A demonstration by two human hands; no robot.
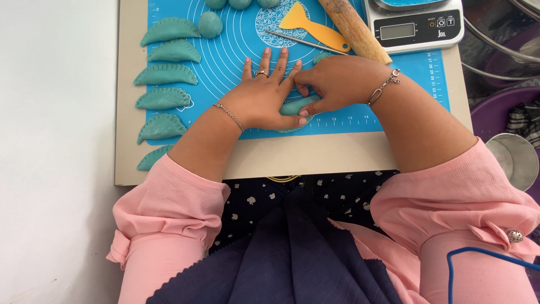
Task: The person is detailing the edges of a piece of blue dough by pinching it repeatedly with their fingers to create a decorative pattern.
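A folded piece of teal dough (296,107) lies near the front edge of the blue silicone mat (236,56). My left hand (261,93) rests flat on the mat with its thumb along the dough. My right hand (332,84) pinches the dough's edge with curled fingers. Most of the dough is hidden under both hands.
Several finished teal half-moon dumplings (166,73) line the mat's left side. Dough balls (210,24) sit at the top. A yellow scraper (312,25), a thin metal tool (304,40), a wooden rolling pin (354,28) and a digital scale (413,25) lie beyond. A metal cup (514,160) stands right.
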